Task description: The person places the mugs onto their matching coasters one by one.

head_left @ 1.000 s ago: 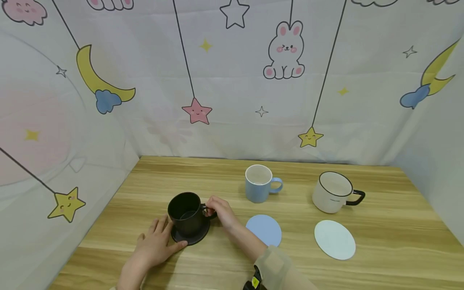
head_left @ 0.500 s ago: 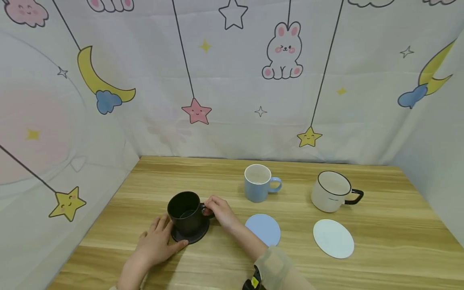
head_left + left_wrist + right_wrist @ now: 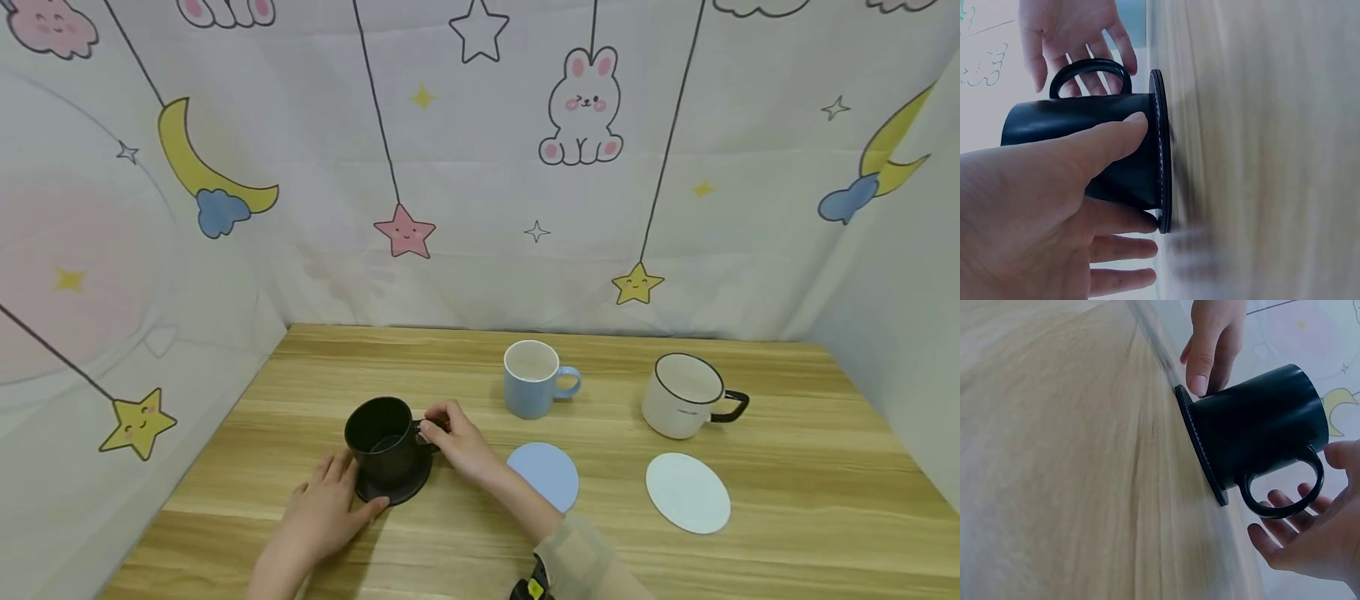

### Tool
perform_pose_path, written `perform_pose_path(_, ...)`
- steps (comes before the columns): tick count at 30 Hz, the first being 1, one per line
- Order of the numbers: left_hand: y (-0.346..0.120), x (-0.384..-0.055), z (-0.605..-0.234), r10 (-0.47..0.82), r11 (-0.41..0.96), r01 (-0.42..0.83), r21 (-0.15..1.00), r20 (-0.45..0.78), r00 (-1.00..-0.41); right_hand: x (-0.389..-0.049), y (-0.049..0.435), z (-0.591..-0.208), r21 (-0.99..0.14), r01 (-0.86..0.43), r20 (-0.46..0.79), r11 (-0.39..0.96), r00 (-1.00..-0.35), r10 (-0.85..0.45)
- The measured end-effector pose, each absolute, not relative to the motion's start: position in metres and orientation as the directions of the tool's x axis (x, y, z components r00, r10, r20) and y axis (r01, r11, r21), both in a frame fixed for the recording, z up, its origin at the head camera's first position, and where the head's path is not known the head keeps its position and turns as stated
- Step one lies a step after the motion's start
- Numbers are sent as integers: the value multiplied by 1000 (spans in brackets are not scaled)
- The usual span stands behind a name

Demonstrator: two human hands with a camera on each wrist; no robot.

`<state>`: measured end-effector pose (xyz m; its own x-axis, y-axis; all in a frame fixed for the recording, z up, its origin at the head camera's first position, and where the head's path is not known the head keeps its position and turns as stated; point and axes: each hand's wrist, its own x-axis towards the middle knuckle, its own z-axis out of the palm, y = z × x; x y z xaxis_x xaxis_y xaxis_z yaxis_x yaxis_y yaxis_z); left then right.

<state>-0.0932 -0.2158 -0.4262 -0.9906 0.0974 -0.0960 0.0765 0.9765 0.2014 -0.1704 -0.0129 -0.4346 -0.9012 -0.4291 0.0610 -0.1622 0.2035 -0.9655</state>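
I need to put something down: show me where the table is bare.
Bare: the right end of the table, beyond the white mug and white coaster; the back left, behind the black mug and left of the blue mug. Crowded: around the black mug, where the left hand and right hand are.

Left hand (image 3: 321, 504): left thumb (image 3: 1113, 142) straight and split wide from the left fingers (image 3: 1124, 249), which are nearly straight. Right hand (image 3: 461, 442) sits a bit farther forward, right fingers (image 3: 1263, 540) loosely bent and spread, right thumb (image 3: 1339, 454) apart from them. Right forearm (image 3: 521, 500) angles inward, sleeve (image 3: 576, 543) partway up.
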Motion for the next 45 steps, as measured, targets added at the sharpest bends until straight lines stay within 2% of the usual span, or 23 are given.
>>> perform_pose_path(18, -200, -76, -412, 56, 991, 44, 130, -88, -995, -166, 11, -423, -922, -267, 129, 281, -894, -428)
perform_pose_path(34, -190, -64, -402, 113, 984, 113, 137, 8, -994, -157, 32, -417, -892, -301, 149, 337, -901, -408)
perform_pose_path(45, -179, -66, -402, 155, 965, 157, 212, 24, -988, -152, 49, -419, -884, -328, 193, 332, -905, -380)
